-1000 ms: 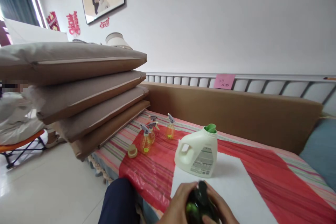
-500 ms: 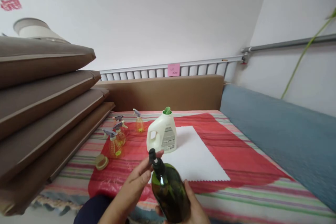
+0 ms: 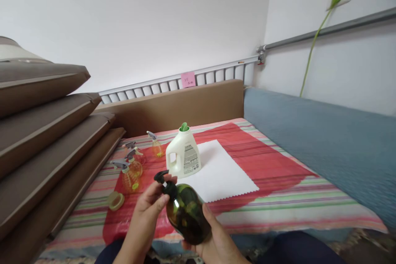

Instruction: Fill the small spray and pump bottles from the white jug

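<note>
A dark green pump bottle with a black pump head is tilted toward the left in front of me. Its body rests in my right hand, thumb along the side and fingers underneath. My left hand closes its thumb and fingers around the black collar below the spout. Just beyond stands a white detergent jug with a side handle and a green spout at its mouth. The jug sits upright at the edge of a white sheet with a zigzag border.
Several clear spray bottles stand to the left, near a small round yellowish container. A red sheet lies over the striped cloth. Stacked brown cushions rise at the left; a blue cushion borders the right.
My view has shifted right and tilted. My left hand, with fingers stretched beside the pump before, now grips its collar. The bottle leans further left, still in my right hand.
</note>
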`<state>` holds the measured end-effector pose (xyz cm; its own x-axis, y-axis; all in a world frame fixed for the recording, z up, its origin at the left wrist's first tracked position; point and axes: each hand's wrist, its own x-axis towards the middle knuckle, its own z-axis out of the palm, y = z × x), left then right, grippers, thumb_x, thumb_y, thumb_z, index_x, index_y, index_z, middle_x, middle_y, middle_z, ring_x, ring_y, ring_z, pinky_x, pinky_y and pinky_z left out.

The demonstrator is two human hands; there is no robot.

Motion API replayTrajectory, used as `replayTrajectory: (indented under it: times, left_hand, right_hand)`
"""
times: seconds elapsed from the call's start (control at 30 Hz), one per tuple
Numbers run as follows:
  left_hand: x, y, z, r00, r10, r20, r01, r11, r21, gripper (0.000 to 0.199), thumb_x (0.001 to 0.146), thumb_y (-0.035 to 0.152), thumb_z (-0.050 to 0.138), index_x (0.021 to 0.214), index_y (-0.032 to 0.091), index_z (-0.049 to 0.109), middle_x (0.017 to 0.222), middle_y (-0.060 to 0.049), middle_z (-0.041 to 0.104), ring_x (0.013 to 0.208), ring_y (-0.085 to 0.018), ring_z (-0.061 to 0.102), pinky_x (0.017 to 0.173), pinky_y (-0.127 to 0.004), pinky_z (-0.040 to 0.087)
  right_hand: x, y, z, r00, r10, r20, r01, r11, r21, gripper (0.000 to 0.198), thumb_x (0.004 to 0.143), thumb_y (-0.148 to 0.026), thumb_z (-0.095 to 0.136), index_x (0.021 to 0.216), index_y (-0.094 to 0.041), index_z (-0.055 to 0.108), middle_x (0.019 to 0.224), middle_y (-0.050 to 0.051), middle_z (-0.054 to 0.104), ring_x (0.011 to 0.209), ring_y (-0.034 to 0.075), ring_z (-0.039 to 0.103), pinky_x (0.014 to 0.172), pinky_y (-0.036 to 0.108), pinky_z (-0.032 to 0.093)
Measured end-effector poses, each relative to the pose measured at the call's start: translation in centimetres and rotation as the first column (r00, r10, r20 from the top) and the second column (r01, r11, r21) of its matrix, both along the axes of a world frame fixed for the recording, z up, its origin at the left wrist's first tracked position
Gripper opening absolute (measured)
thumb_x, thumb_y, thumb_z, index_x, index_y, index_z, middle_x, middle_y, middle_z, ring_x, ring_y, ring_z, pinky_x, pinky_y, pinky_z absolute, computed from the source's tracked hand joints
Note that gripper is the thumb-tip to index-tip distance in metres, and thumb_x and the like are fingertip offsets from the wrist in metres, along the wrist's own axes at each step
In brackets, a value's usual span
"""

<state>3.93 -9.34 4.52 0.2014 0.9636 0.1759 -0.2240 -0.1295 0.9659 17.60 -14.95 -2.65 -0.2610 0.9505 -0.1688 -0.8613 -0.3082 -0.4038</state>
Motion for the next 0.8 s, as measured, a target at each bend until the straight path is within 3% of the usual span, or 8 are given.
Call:
replayTrajectory:
  times: [0.1, 0.2, 0.27, 0.37, 0.43, 0.53, 0.6, 0.8]
  left_hand:
    - [-0.1, 0.4, -0.1, 0.991, 0.135, -0.004, -0.135, 0.990, 0.036, 0.043, 0.056, 0.026, 0.080, 0.096, 0.021, 0.066, 0.094, -0.005, 0.069, 0.092, -0.023, 0.061, 0.079, -0.030, 0.049]
    - [0.0, 0.2, -0.3, 0.999, 0.046, 0.025, -0.047, 0.998, 0.045, 0.052, 0.062, 0.033, 0.076, 0.111, 0.022, 0.061, 0.109, -0.008, 0.065, 0.107, -0.025, 0.056, 0.087, -0.033, 0.046]
    - [0.0, 0.0, -0.2, 0.999, -0.048, 0.007, 0.048, 0.999, -0.006, 0.045, 0.067, 0.034, 0.072, 0.109, 0.021, 0.062, 0.107, -0.010, 0.066, 0.106, -0.026, 0.057, 0.088, -0.036, 0.046]
    - [-0.2, -0.3, 0.1, 0.997, 0.012, -0.073, -0.012, 1.000, -0.003, 0.036, 0.062, 0.028, 0.076, 0.096, 0.018, 0.067, 0.089, -0.008, 0.069, 0.089, -0.024, 0.063, 0.081, -0.035, 0.049]
    - [-0.3, -0.5, 0.4, 0.993, 0.078, -0.094, -0.072, 0.996, 0.061, 0.040, 0.059, 0.027, 0.078, 0.096, 0.018, 0.067, 0.092, -0.008, 0.069, 0.093, -0.025, 0.061, 0.081, -0.034, 0.049]
    - [-0.4, -0.9, 0.7, 0.998, 0.014, -0.060, -0.011, 0.999, 0.036, 0.043, 0.065, 0.032, 0.073, 0.105, 0.020, 0.065, 0.106, -0.011, 0.067, 0.107, -0.028, 0.056, 0.089, -0.037, 0.046]
    - [-0.6, -1.0, 0.7, 0.999, -0.014, -0.034, 0.013, 1.000, -0.015, 0.038, 0.066, 0.032, 0.073, 0.100, 0.018, 0.067, 0.102, -0.012, 0.069, 0.101, -0.028, 0.060, 0.086, -0.039, 0.048]
    - [-1.0, -0.5, 1.1, 0.957, 0.257, 0.133, -0.262, 0.965, 0.026, 0.032, 0.058, 0.025, 0.078, 0.087, 0.018, 0.066, 0.082, -0.005, 0.072, 0.074, -0.020, 0.066, 0.070, -0.030, 0.051]
  right_hand:
    - [-0.1, -0.1, -0.1, 1.000, 0.015, 0.006, -0.015, 1.000, 0.015, 0.061, 0.072, -0.059, 0.060, 0.112, -0.013, 0.058, 0.101, 0.015, 0.069, 0.082, 0.022, 0.063, 0.060, 0.031, 0.048]
    - [-0.1, -0.4, -0.3, 1.000, 0.021, 0.016, -0.021, 1.000, -0.002, 0.060, 0.072, -0.058, 0.061, 0.112, -0.014, 0.058, 0.103, 0.015, 0.068, 0.086, 0.023, 0.063, 0.061, 0.031, 0.048]
    - [-0.1, -0.5, -0.4, 1.000, 0.019, 0.017, -0.019, 1.000, -0.018, 0.059, 0.071, -0.058, 0.062, 0.110, -0.013, 0.059, 0.103, 0.015, 0.068, 0.086, 0.023, 0.063, 0.061, 0.031, 0.048]
    - [-0.1, -0.5, -0.6, 1.000, 0.023, 0.005, -0.023, 0.999, -0.023, 0.059, 0.070, -0.058, 0.064, 0.108, -0.013, 0.061, 0.101, 0.015, 0.069, 0.087, 0.023, 0.063, 0.061, 0.031, 0.048]
    - [-0.2, -0.4, -0.7, 1.000, 0.030, -0.001, -0.030, 0.999, -0.036, 0.060, 0.068, -0.058, 0.064, 0.107, -0.013, 0.061, 0.102, 0.015, 0.069, 0.088, 0.024, 0.063, 0.062, 0.032, 0.048]
    - [-0.3, -0.3, -0.7, 1.000, 0.020, 0.006, -0.020, 0.997, -0.075, 0.060, 0.066, -0.059, 0.066, 0.104, -0.014, 0.062, 0.098, 0.014, 0.070, 0.084, 0.023, 0.063, 0.061, 0.032, 0.048]
    - [-0.5, -0.3, -0.6, 1.000, 0.024, 0.010, -0.023, 0.996, -0.086, 0.058, 0.064, -0.058, 0.068, 0.102, -0.014, 0.063, 0.095, 0.013, 0.071, 0.081, 0.022, 0.063, 0.059, 0.032, 0.049]
    - [-0.6, -0.7, -0.7, 0.999, 0.033, 0.005, -0.032, 0.997, -0.066, 0.058, 0.067, -0.060, 0.065, 0.100, -0.012, 0.064, 0.092, 0.013, 0.071, 0.075, 0.020, 0.063, 0.059, 0.032, 0.049]
